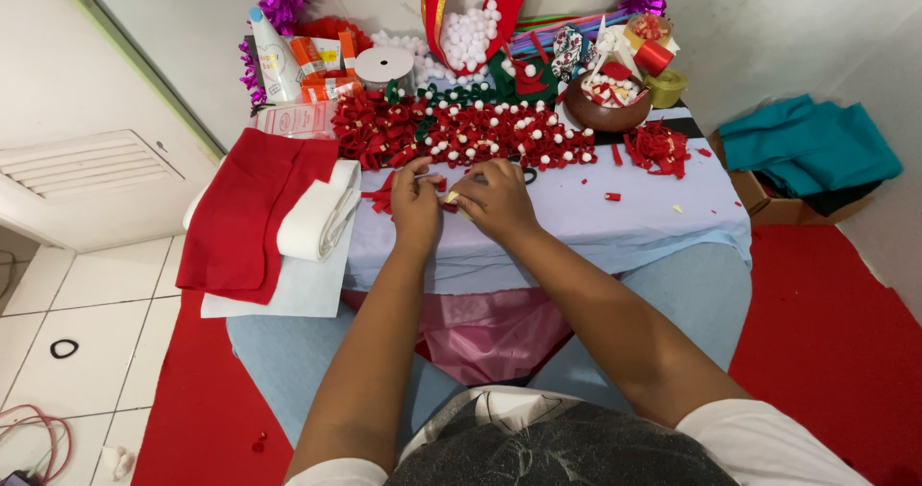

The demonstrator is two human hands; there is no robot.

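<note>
Tabletop: both hands pinch a small red ribbon piece [444,190], axis unclear.

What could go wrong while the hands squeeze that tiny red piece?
The small red piece is pinched between the left hand and right hand, so it might slip. The row of red bows lies just beyond the hands; a bump could scatter them. Loose red scraps might roll off.

Bright, even indoor light with soft faint shadows; sharp centre, wide-angle bending toward the edges.
</note>
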